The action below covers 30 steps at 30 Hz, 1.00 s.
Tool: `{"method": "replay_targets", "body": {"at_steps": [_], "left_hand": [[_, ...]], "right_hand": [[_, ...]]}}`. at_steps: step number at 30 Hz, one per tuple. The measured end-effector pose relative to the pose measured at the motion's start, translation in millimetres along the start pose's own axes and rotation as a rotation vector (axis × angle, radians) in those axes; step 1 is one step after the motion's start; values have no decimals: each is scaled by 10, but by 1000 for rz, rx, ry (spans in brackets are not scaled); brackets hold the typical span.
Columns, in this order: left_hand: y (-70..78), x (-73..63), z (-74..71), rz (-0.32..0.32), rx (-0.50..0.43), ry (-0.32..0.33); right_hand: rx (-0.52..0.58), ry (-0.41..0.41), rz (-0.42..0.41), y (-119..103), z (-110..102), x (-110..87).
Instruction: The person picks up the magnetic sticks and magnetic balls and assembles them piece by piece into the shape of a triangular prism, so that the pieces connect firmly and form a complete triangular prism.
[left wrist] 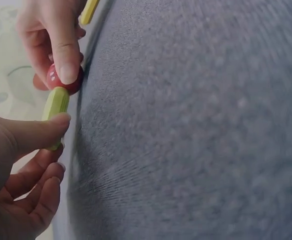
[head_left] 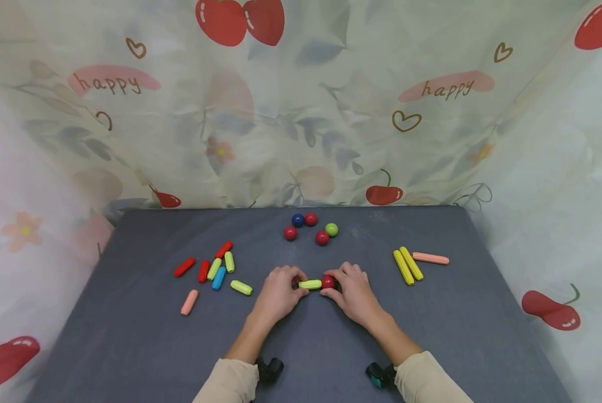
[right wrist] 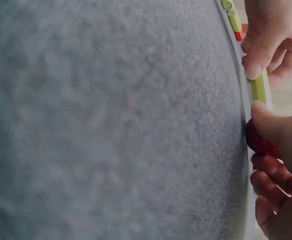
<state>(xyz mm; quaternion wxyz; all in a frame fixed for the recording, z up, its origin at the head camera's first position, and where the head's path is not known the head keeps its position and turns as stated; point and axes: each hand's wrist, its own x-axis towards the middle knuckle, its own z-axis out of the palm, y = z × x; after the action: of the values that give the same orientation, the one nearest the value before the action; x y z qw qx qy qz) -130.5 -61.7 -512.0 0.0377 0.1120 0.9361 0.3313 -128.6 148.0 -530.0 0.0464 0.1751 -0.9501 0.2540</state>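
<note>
Between thumb and fingers my left hand (head_left: 279, 292) pinches a short yellow-green rod (head_left: 310, 284) by its left end. My right hand (head_left: 353, 292) pinches a glossy red ball (head_left: 328, 282). Rod and ball meet end to end, just above or on the dark grey table; the gap beneath them cannot be made out. In the left wrist view the rod (left wrist: 56, 116) slants up to the ball (left wrist: 65, 80), which a right fingertip partly covers. The right wrist view shows the ball (right wrist: 261, 139) mostly behind the right thumb, with the rod (right wrist: 259, 90) running to the left hand.
Left on the grey table (head_left: 130, 347) lie several short rods, including a red one (head_left: 184, 267), a blue one (head_left: 219, 278) and a pink one (head_left: 189, 302). Several balls, one green (head_left: 331, 229), sit at the back. Longer yellow rods (head_left: 403, 267) and a pink rod (head_left: 431, 258) lie right.
</note>
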Motion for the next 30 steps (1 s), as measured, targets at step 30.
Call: {"method": "replay_targets", "body": {"at_steps": [30], "left_hand": [[-473,1156,-294,-146,-72,92]], "right_hand": [[57,-83,24,23,-68,34]]}}
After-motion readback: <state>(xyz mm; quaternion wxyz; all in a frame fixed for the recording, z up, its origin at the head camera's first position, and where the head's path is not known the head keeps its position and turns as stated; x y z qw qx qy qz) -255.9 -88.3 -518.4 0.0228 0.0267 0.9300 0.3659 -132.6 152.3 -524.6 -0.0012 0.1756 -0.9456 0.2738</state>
